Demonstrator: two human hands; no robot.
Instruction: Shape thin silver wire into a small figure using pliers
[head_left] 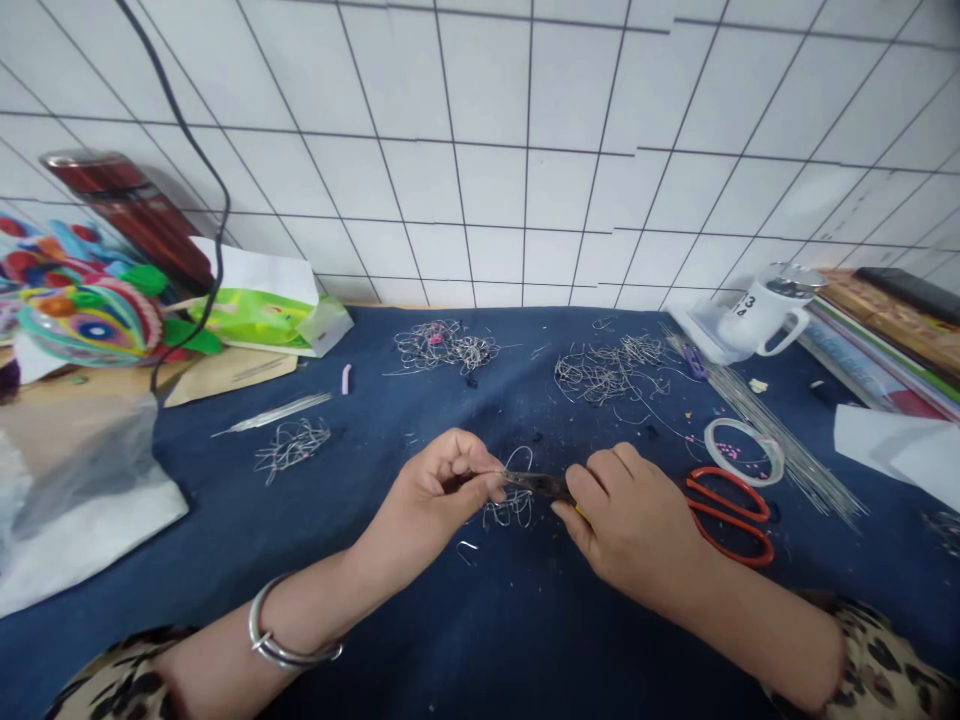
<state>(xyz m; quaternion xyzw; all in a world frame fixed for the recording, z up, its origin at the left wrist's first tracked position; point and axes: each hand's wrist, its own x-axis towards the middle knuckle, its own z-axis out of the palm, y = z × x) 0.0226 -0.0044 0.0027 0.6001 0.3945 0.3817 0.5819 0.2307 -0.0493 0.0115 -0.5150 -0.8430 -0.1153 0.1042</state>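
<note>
My left hand point(442, 485) pinches a thin piece of wire point(504, 471) between thumb and fingers. My right hand point(630, 510) is wrapped round a pair of pliers point(551, 486), whose dark jaws point left and meet the wire close to my left fingertips. A bit of yellow handle shows under my right thumb; the rest is hidden in the palm. Just below the jaws lies a small heap of bent wire pieces point(511, 510) on the dark blue cloth point(480, 640). One loose wire hook point(468, 547) rests nearer to me.
Tangled wire piles point(442, 348) lie at the back. Red-handled scissors point(731, 515), a tape-like ring point(744, 452) and straight wires point(787, 440) are on the right, near a white mug point(765, 315). A plastic bag point(82, 500) and a thermos point(131, 210) stand left.
</note>
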